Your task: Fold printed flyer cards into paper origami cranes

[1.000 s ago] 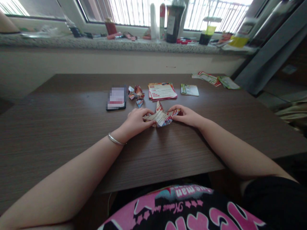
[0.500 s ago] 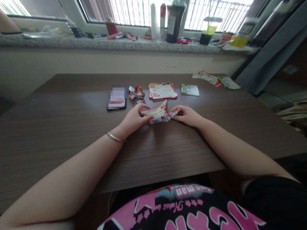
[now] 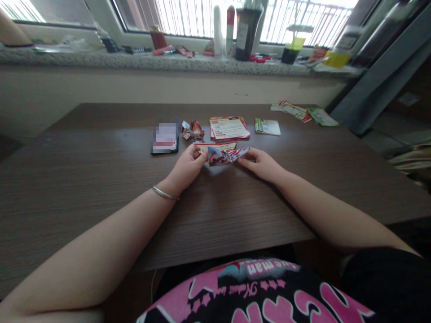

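Between my hands is a creased, folded printed paper sheet (image 3: 220, 157), with colourful print on its near side and a cream panel with a red edge behind. My left hand (image 3: 190, 162), a silver bangle on its wrist, pinches the sheet's left end. At the right end, the fingers of my right hand (image 3: 259, 162) are closed on the paper. Just beyond my left hand lie crumpled or folded paper pieces (image 3: 194, 129). A stack of printed sheets (image 3: 229, 128) rests behind the held one.
On the brown table (image 3: 101, 188), a phone-like device (image 3: 164, 137) with a blurred screen lies left. Small green-and-white leaflets (image 3: 267, 127) lie right of the stack, and more leaflets (image 3: 296, 111) at the back right. Bottles and small items crowd the windowsill (image 3: 195, 63).
The folded sheet has been turned and flattened between my hands, so more of its colourful side faces me. Its raised point no longer shows. My left hand has moved slightly left.
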Demonstrator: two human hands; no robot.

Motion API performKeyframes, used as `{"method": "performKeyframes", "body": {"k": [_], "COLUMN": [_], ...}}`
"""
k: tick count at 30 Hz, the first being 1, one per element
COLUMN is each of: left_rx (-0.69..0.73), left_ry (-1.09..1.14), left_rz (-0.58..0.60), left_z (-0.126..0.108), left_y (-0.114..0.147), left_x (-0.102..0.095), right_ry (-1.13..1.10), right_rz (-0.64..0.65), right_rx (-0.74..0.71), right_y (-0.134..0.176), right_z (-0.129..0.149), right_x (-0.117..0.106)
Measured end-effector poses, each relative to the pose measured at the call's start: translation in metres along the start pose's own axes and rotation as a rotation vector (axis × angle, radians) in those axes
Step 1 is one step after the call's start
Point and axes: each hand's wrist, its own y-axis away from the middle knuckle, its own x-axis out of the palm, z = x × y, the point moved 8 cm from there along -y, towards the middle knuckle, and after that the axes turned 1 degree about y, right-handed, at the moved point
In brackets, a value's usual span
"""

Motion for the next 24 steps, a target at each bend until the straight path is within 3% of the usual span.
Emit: {"method": "performKeyframes", "body": {"k": [9, 15, 20, 24], "left_rx": [0.053, 0.009, -0.037, -0.030], "left_ry": [-0.053, -0.016, 0.071, 0.072], "left_rz": [-0.031, -0.058, -0.005, 0.026], "left_z": [-0.012, -0.007, 0.004, -0.001], "left_y": [0.002, 0.002, 0.002, 0.005], "left_x": [0.000, -0.002, 0.000, 0.008], "right_ry": [-0.178, -0.197, -0.223, -0.186], "right_rz": [-0.073, -0.160, -0.192, -0.181], "right_rx": [0.129, 0.110, 0.154, 0.133], "right_y": [0.000, 0.000, -0.001, -0.001], "right_z": [-0.010, -0.012, -0.019, -0.016], "right_x": [0.003, -0.002, -0.005, -0.005]}}
